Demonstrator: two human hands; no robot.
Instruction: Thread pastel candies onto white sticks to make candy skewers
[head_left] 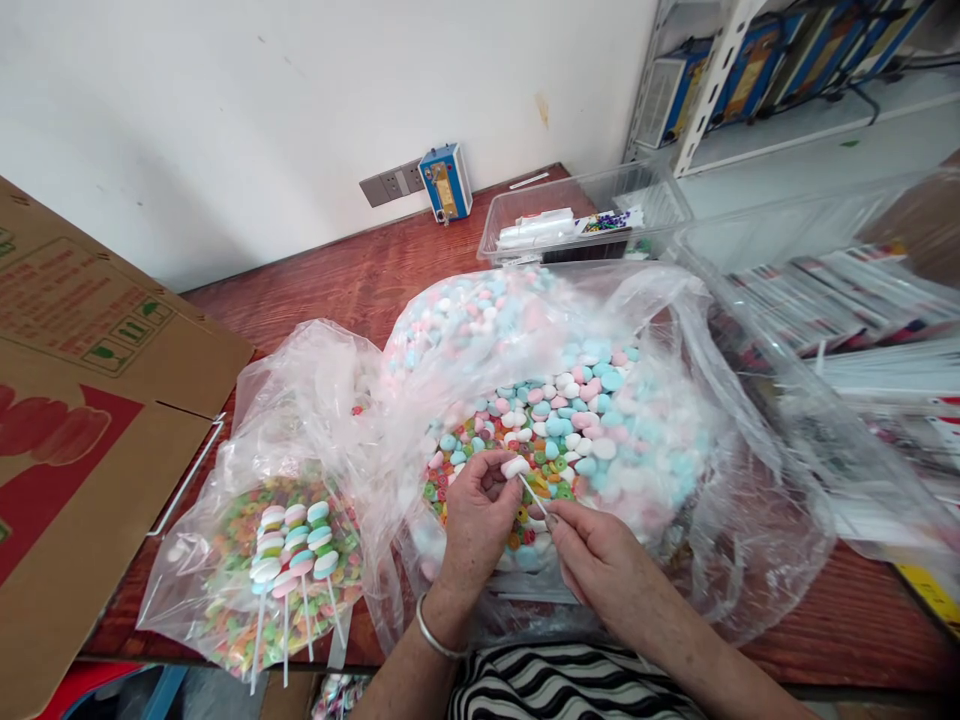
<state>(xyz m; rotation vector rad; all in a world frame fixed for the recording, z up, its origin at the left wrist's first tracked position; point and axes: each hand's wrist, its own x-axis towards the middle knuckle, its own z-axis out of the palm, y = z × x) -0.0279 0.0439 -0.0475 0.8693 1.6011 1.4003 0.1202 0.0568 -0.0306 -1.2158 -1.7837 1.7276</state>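
My left hand (480,515) pinches a white marshmallow (515,467) between thumb and fingers. A thin white stick (535,494) is gripped near its lower end by my right hand (589,545), and its upper end meets the marshmallow; how deep it goes in I cannot tell. Below both hands lies an opened clear plastic bag (750,570) with pink, blue and white marshmallows (592,400) and colourful ring gummies (551,470). To the left, several finished-looking candy skewers (296,550) of stacked marshmallows and gummies rest on another bag of ring gummies (232,600).
A cardboard box (97,400) stands at the left. Behind the bags is a clear plastic bin (585,200) with small packets. Another clear bin (847,330) at the right holds packets and white sticks. A blue device (446,183) stands against the wall by the sockets (391,184).
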